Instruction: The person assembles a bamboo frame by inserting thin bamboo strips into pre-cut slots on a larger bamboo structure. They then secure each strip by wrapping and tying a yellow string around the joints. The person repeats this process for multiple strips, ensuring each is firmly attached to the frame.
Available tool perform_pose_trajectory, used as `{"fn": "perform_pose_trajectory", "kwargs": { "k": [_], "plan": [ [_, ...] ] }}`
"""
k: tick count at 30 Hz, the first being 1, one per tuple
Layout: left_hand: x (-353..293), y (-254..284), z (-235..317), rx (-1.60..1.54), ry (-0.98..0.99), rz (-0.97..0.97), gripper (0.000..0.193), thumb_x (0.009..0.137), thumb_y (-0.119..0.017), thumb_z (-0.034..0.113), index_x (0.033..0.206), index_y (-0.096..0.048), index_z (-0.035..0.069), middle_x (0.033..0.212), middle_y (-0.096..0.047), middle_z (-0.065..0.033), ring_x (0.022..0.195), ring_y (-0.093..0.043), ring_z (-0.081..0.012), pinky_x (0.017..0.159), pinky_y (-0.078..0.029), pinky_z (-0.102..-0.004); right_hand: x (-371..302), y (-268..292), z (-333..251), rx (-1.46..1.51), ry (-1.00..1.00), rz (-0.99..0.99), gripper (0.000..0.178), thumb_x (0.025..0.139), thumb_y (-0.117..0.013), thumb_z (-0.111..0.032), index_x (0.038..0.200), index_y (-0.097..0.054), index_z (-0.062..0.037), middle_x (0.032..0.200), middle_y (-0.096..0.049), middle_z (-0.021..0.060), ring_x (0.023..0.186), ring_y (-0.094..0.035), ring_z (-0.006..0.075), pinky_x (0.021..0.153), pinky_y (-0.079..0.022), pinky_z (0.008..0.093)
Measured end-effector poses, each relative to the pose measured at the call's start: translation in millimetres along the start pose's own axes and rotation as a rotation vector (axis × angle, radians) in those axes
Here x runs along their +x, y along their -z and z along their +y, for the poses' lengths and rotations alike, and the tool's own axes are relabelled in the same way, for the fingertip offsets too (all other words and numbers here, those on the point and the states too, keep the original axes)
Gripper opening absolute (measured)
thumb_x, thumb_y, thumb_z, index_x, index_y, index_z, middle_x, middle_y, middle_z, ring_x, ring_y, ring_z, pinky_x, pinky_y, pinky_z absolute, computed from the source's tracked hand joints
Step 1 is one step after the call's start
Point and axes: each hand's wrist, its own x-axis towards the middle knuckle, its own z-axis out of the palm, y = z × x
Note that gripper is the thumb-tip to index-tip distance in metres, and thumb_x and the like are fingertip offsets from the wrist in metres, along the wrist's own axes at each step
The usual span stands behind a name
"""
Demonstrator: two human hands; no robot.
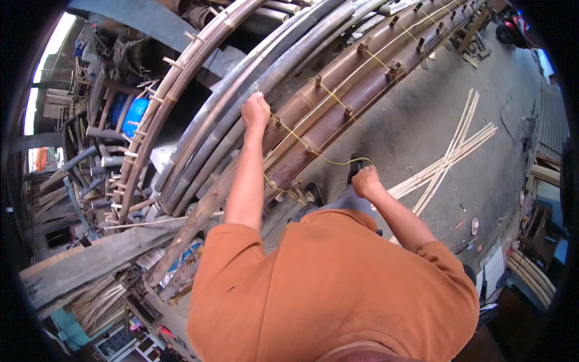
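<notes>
At three o'clock, the right hand (365, 183) is curled around thin, pliant yellow cord (332, 161); at eleven, the left hand (256, 107) pinches it. Between them the cord crosses smooth, rounded brown bamboo poles (330, 131) studded with stubby pegs (348, 111), stretching toward one o'clock. Past their right edge, grey floor (416, 114) opens around crossed pale slats (449, 158).

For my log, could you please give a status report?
Left hand and right hand closed on yellow cord. Cord crosses brown bamboo poles, slack near right hand. Pegs stand along poles; pale strips on floor, clear of cord.
</notes>
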Motion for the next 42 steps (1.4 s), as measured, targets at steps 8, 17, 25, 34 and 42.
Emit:
{"fn": "perform_pose_trajectory", "kwargs": {
  "k": [8, 17, 25, 34, 42],
  "plan": [
    [-129.5, 106.3, -55.2, 0.151, 0.009, -0.151, 0.029, 0.096, -0.046, 0.021, 0.107, -0.063, 0.0, 0.093, -0.067, -0.027, 0.092, -0.065, -0.0435, 0.079, -0.05, -0.053, -1.5, 75.9, -126.4, 1.731, 0.265, -0.333, 0.02, 0.093, -0.058, -0.031, 0.1, -0.066, -0.0147, 0.09, -0.066, 0.0022, 0.086, -0.063, 0.0158, 0.077, -0.049, 0.0378],
    [-201.9, 44.7, -101.9, 0.127, -0.247, 0.01, 0.026, 0.096, -0.048, 0.024, 0.102, -0.061, 0.002, 0.109, -0.063, -0.0208, 0.099, -0.058, -0.0404, 0.09, -0.043, -0.0474, 8.0, 207.1, -256.5, 1.445, 0.502, 0.591, 0.041, 0.098, -0.038, -0.035, 0.078, -0.056, -0.0043, 0.07, -0.055, 0.0078, 0.07, -0.057, 0.0207, 0.069, -0.047, 0.041],
    [-179.0, 73.0, -90.3, -0.323, -0.068, -0.244, 0.034, 0.099, -0.044, 0.025, 0.111, -0.064, 0.001, 0.106, -0.063, -0.0282, 0.104, -0.058, -0.0467, 0.089, -0.047, -0.0475, 137.0, 214.1, -202.9, 0.262, 0.231, 0.459, 0.067, 0.097, -0.034, -0.06, 0.1, -0.072, -0.0054, 0.113, -0.066, 0.0152, 0.111, -0.056, 0.0337, 0.095, -0.036, 0.0531],
    [-186.1, 69.3, -90.6, -0.311, -0.043, -0.218, 0.03, 0.099, -0.048, 0.025, 0.103, -0.068, 0.004, 0.097, -0.068, -0.0212, 0.092, -0.067, -0.037, 0.079, -0.051, -0.0429, 20.5, 91.6, -165.3, 0.526, 0.884, 0.321, 0.038, 0.094, -0.053, -0.03, 0.071, -0.064, -0.0007, 0.069, -0.061, 0.0244, 0.073, -0.062, 0.0405, 0.071, -0.05, 0.0451],
    [-64.8, 117.0, -50.6, -0.521, -0.034, -0.002, 0.029, 0.1, -0.049, 0.022, 0.098, -0.069, 0.001, 0.069, -0.065, -0.007, 0.065, -0.061, -0.0173, 0.061, -0.047, -0.0326, 19.8, 70.6, -161.2, 0.942, 0.77, 0.456, 0.043, 0.096, -0.053, -0.03, 0.065, -0.055, -0.0003, 0.061, -0.052, 0.0181, 0.06, -0.053, 0.0296, 0.063, -0.044, 0.0409]
  ]
}}
